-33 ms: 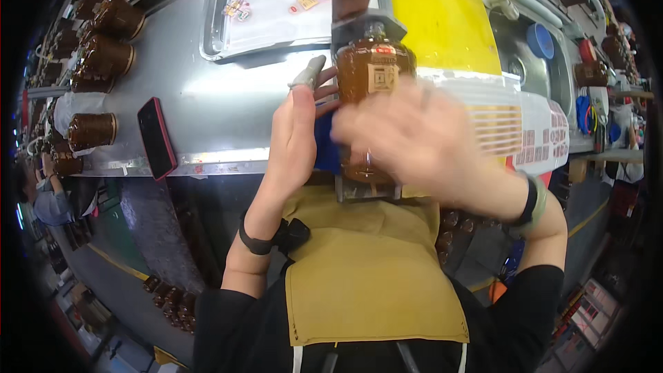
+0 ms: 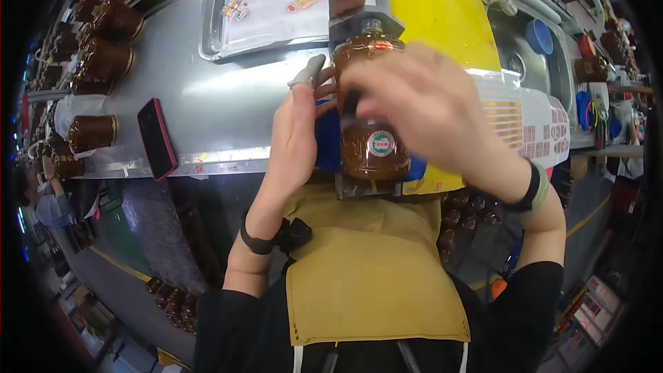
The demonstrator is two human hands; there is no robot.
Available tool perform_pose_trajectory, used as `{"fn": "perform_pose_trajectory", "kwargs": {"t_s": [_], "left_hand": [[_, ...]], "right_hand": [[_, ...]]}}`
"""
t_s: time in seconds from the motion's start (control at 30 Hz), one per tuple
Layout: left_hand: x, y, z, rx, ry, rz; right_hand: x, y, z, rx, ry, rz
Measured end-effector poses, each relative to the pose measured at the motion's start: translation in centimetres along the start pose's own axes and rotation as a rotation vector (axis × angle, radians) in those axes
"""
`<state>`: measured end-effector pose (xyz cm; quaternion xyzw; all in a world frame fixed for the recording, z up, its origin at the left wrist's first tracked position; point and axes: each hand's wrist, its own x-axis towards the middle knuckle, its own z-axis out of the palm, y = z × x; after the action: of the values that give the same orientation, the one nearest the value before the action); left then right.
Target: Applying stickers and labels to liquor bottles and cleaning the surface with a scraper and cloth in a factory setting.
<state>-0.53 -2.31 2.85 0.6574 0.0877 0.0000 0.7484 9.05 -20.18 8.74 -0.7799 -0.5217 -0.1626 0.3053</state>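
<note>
A brown glass bottle [image 2: 382,166] lies in a dark holder [image 2: 388,22], its neck pointing away from me. A round green-and-white label shows on its near part and a small red label close to the neck. Over its middle is my right hand [image 2: 428,107], fingers curled and partly blurred. A dark piece I cannot make out [image 2: 351,101] shows at those fingers. My left hand [image 2: 297,124] is open along the bottle's left side, fingers stretched toward it, with a grey cover on one fingertip. Whether they touch the glass is hard to see.
A metal tray [image 2: 215,24] with several label stickers lies behind the left hand. A phone [image 2: 157,139] rests on the steel table at left, near several brown jars [image 2: 93,132]. Right of the bottle are a yellow board [image 2: 442,14], label sheets [image 2: 542,131] and a sink [image 2: 521,62].
My right hand has moved up along the bottle, away from me. The round label is now uncovered, while the cream label is hidden. My left hand has stayed nearly still.
</note>
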Motion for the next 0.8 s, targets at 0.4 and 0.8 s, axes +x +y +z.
{"fn": "perform_pose_trajectory", "kwargs": {"t_s": [0.4, 0.8], "left_hand": [[-0.7, 0.4, 2.3, -0.17, -0.027, -0.032], [-0.1, 1.3, 5.1, 0.188, -0.061, 0.053]], "right_hand": [[-9.0, -4.2, -2.0, 0.24, 0.072, 0.083], [-10.2, -0.6, -5.6, 0.284, 0.456, 0.776]]}}
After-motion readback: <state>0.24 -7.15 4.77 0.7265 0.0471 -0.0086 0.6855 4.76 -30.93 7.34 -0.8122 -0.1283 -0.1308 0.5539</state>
